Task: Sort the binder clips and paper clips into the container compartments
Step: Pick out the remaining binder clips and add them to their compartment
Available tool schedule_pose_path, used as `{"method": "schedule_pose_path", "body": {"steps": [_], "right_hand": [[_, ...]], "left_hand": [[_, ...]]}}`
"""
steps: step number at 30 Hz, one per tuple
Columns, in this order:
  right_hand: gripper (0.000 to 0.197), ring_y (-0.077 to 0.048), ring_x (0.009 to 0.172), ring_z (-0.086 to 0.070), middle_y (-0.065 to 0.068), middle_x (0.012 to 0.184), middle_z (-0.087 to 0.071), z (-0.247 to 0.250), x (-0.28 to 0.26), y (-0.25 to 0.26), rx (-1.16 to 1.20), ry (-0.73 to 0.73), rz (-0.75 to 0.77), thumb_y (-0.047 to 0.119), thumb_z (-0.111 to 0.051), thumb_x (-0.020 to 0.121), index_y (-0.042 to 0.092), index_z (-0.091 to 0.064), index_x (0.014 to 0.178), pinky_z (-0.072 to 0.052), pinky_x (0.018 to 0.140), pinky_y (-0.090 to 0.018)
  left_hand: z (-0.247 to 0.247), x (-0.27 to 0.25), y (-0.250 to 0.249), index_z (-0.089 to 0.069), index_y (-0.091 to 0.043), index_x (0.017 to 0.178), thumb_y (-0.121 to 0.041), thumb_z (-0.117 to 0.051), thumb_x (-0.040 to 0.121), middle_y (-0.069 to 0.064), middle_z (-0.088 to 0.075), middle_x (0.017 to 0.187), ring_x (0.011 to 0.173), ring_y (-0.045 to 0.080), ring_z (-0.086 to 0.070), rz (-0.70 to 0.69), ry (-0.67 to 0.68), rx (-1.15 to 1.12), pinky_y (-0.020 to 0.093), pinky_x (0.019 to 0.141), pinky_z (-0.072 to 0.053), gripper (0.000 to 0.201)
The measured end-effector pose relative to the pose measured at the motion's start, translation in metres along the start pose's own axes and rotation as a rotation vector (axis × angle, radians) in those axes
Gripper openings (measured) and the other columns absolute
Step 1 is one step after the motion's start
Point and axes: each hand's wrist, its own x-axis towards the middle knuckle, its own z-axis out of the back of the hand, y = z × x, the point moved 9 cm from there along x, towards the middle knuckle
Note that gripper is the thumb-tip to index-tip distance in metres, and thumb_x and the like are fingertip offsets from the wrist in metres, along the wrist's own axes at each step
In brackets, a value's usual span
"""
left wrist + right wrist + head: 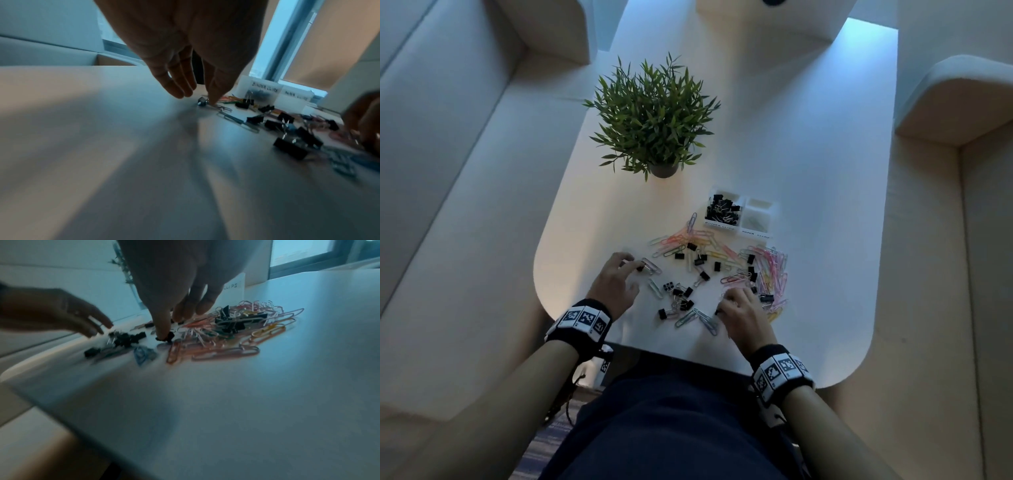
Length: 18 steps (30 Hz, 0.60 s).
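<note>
While most binder clips already sit in the container [774, 207], left compartment, I'm mid-pickup on the loose ones. Step in hand, as I judge it: gathering black binder clips off the table [808, 171], both hands at once.

Left hand [616, 284]: fingers extended down, spread a bit, one fingertip [212, 101] touching the table right at a small binder clip [202, 101] that lies beside a silver paper clip [224, 108]. Not gripping it yet, nothing held that I can see.

Right hand [743, 308]: fingers bent down, thumb tip and a fingertip [162, 334] closing on a small black binder clip [169, 336] at the near edge of the colored paper clip pile [236, 331]. Looks like a pinch, but it's blurry and the clip is on the table, not lifted.

Where things are: binder clips in compartment [722, 207] are heaped, paper clip compartment [756, 222] holds only one or two. More loose binder clips [681, 294] lie scattered between my hands, tangled in with paper clips.

Next move probably needs: a firm pinch on each clip, a clean lift without dragging neighboring paper clips, then carrying forward and right to the left compartment. Risk is a paper clip snagging on a clip's wire handle.
</note>
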Motion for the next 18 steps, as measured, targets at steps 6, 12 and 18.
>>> {"method": "schedule_pose_path", "body": {"steps": [6, 12, 18], "right_hand": [[0.011, -0.022, 0.069, -0.058, -0.007, 0.080, -0.062, 0.014, 0.020, 0.000, 0.279, -0.008, -0.116, -0.002, -0.062, 0.078, 0.007, -0.056, 0.077, -0.050, 0.061, -0.030], [0.035, -0.024, 0.074, -0.059, -0.009, 0.094, -0.062, -0.004, 0.053, 0.027, 0.230, 0.171, -0.025, -0.003, -0.058, 0.083, 0.013, -0.062, 0.113, -0.052, 0.063, -0.033], [0.034, -0.014, 0.058, -0.048, -0.005, 0.082, -0.056, -0.030, 0.063, 0.041, 0.088, 0.270, 0.082, -0.005, -0.060, 0.083, 0.015, -0.065, 0.109, -0.051, 0.052, -0.025]], "left_hand": [[-0.004, 0.011, 0.002, -0.064, -0.004, 0.108, -0.007, -0.074, 0.073, 0.018, -0.055, 0.110, 0.077, 0.026, -0.061, -0.010, 0.049, -0.066, 0.032, 0.071, -0.055, 0.037], [-0.007, 0.019, 0.004, -0.068, -0.001, 0.094, -0.004, -0.073, 0.074, 0.017, -0.060, 0.102, 0.079, 0.032, -0.063, -0.027, 0.072, -0.016, 0.042, 0.070, -0.058, 0.021], [0.013, 0.013, 0.008, -0.064, -0.009, 0.086, -0.004, -0.073, 0.071, 0.007, -0.068, 0.087, 0.066, 0.017, -0.066, 0.067, -0.083, -0.148, 0.030, 0.068, -0.058, 0.019]]}}
